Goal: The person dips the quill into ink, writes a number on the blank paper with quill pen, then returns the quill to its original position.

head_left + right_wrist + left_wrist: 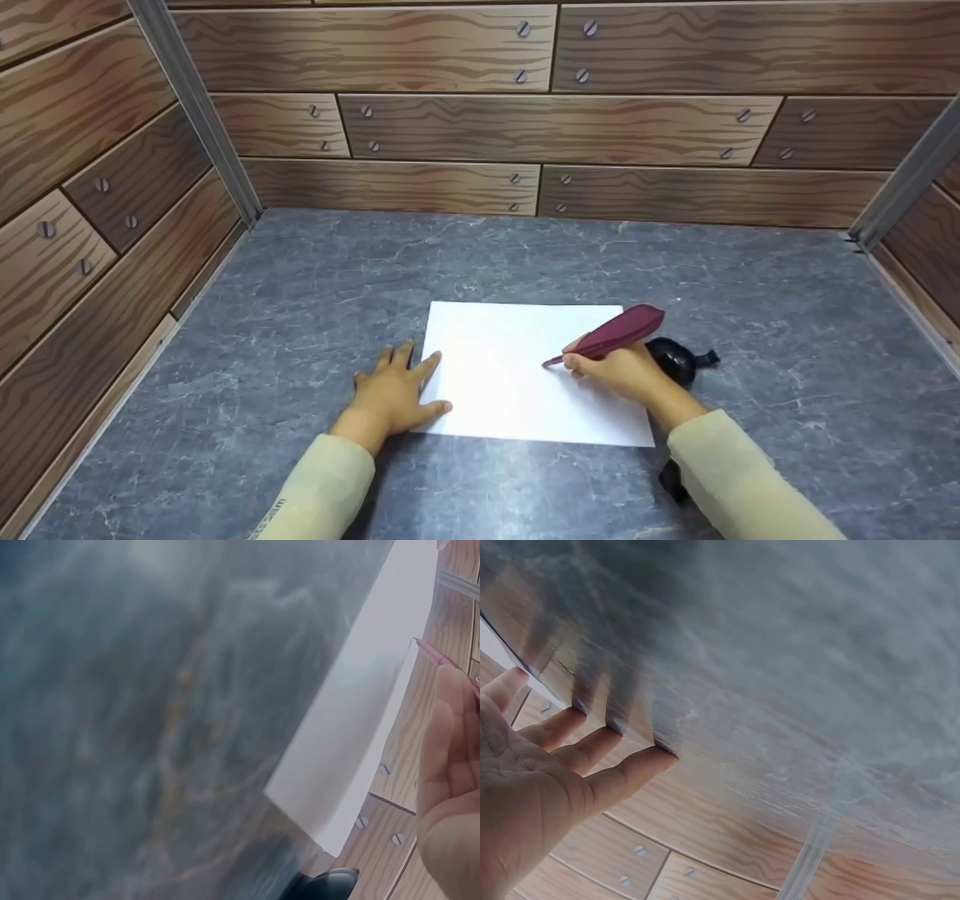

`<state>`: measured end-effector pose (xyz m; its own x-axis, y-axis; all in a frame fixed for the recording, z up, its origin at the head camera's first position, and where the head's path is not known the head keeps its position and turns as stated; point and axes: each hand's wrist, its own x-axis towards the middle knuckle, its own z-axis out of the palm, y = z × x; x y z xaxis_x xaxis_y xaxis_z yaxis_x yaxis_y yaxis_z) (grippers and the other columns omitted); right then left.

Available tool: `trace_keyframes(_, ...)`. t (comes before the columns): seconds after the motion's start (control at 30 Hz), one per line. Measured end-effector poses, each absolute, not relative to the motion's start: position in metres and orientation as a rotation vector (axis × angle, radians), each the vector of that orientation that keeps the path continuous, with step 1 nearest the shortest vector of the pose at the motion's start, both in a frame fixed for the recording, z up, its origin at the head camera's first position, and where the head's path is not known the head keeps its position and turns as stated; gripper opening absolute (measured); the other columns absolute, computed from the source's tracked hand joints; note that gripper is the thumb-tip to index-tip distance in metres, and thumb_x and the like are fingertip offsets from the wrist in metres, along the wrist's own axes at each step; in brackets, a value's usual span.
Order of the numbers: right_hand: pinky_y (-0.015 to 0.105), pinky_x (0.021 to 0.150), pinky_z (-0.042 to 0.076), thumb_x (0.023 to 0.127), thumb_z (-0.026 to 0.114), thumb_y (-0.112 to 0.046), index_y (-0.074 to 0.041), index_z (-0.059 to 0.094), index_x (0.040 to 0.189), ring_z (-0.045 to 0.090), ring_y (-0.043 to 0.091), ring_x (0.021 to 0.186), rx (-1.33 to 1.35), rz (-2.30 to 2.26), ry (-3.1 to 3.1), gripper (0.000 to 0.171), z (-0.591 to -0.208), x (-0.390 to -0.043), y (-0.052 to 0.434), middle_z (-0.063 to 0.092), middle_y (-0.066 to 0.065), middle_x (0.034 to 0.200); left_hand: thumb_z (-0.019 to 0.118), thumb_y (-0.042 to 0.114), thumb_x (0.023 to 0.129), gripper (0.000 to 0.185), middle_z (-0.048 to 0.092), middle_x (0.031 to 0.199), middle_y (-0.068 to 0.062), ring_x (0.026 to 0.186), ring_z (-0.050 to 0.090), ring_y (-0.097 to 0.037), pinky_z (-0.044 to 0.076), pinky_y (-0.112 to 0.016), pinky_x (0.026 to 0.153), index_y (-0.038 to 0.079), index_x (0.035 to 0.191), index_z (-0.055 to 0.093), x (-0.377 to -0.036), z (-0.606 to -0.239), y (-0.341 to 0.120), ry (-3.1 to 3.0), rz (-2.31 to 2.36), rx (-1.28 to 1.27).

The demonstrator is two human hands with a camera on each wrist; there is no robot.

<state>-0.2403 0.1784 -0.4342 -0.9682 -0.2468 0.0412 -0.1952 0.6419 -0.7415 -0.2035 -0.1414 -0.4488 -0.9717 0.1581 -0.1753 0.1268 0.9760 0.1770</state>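
On the grey marbled surface (322, 270), between its left and right edges and well apart from the far edge, lies a white rectangular paper sheet (487, 375). The left hand (388, 394) is spread, thumb and forefinger over its left margin; the right hand (619, 369) pinches a dark-red feather-shaped pen (619, 330). For steady strokes, I think, the left should press evenly and the right avoid the shiny black rounded object (670, 358) beside it.
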Motion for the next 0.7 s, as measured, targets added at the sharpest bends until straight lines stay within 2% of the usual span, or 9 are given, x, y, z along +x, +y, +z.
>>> trace_keyframes(0.27, 0.024, 0.057, 0.047, 0.087, 0.072, -0.027, -0.009, 0.075, 0.098, 0.061, 0.012, 0.066, -0.508, -1.300, 2.687, 0.021, -0.435, -0.238, 0.184, 0.070, -0.001, 0.074, 0.058, 0.066, 0.082, 0.079, 0.025, 0.152, -0.020, 0.137, 0.020, -0.047, 0.026, -0.074, 0.093, 0.028, 0.148, 0.036, -0.204, -0.449, -0.141, 2.932, 0.243, 0.223)
trace_keyframes(0.47, 0.027, 0.061, 0.051, 0.087, 0.071, -0.030, -0.007, 0.074, 0.098, 0.063, 0.014, 0.069, -0.500, -1.336, 2.599, 0.026, -0.434, -0.234, 0.187, 0.070, 0.001, 0.077, 0.057, 0.067, 0.082, 0.080, 0.025, 0.152, -0.020, 0.136, 0.020, -0.048, 0.027, -0.075, 0.092, 0.028, 0.148, 0.036, -0.204, -0.450, -0.141, 2.934, 0.229, 0.226)
trace_keyframes(0.7, 0.027, 0.061, 0.051, 0.087, 0.071, -0.031, -0.007, 0.074, 0.097, 0.063, 0.015, 0.069, -0.503, -1.350, 2.544, 0.026, -0.434, -0.228, 0.189, 0.070, 0.003, 0.078, 0.057, 0.066, 0.082, 0.080, 0.025, 0.152, -0.021, 0.136, 0.020, -0.048, 0.026, -0.075, 0.092, 0.028, 0.148, 0.036, -0.204, -0.449, -0.140, 2.929, 0.232, 0.218)
